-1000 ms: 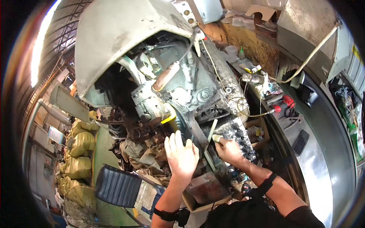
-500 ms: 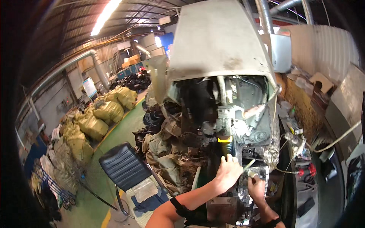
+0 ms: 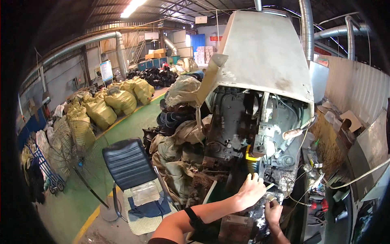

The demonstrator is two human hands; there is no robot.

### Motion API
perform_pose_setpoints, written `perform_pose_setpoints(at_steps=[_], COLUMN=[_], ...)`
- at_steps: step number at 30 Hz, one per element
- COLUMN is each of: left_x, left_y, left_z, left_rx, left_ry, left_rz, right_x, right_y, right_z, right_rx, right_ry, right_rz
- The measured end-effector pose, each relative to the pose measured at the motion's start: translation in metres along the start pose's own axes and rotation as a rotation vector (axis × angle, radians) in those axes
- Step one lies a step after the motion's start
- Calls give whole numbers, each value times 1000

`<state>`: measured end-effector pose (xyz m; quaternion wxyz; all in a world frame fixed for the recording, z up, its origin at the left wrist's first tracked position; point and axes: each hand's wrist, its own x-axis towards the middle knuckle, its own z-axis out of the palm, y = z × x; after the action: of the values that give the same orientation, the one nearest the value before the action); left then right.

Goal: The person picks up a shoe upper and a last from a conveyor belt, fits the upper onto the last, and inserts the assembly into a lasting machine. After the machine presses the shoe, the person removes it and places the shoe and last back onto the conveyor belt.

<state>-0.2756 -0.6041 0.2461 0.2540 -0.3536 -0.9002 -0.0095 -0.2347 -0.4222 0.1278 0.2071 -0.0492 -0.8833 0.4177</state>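
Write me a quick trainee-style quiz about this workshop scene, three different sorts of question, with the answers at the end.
1. Multiple choice: what colour are the sacks in the long row at the left?
A) blue
B) yellow
C) red

2. True or false: in this view, the chair stands to the right of the machine.

3. Short answer: which of the hands is nearer the yellow band, the left hand or the right hand?

Key:
1. B
2. False; it stands to the left.
3. The left hand.
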Motion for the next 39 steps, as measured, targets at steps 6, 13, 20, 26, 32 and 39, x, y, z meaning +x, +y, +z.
perform_pose_setpoints(at_steps=[6, 13, 20, 26, 32, 39], left_x=[0, -10, -5, -27, -67, -78], left_y=[-13, -28, -47, -74, -69, -87], left_z=[11, 15, 30, 41, 81, 63], left_rx=[-187, -509, -717, -1313, -1644, -1729], left_ry=[-17, 47, 304, 633, 537, 550], left_rz=[-76, -16, -124, -385, -704, -823], right_x=[8, 1, 3, -9, -23, -2], right_y=[8, -4, -5, -127, -124, -166], right_z=[7, 4, 6, 8, 48, -1], right_rx=[-66, -87, 592, 11, -163, 261], right_ry=[31, 15, -75, -268, -137, -46], right_rz=[-133, 1, 243, 142, 12, 308])
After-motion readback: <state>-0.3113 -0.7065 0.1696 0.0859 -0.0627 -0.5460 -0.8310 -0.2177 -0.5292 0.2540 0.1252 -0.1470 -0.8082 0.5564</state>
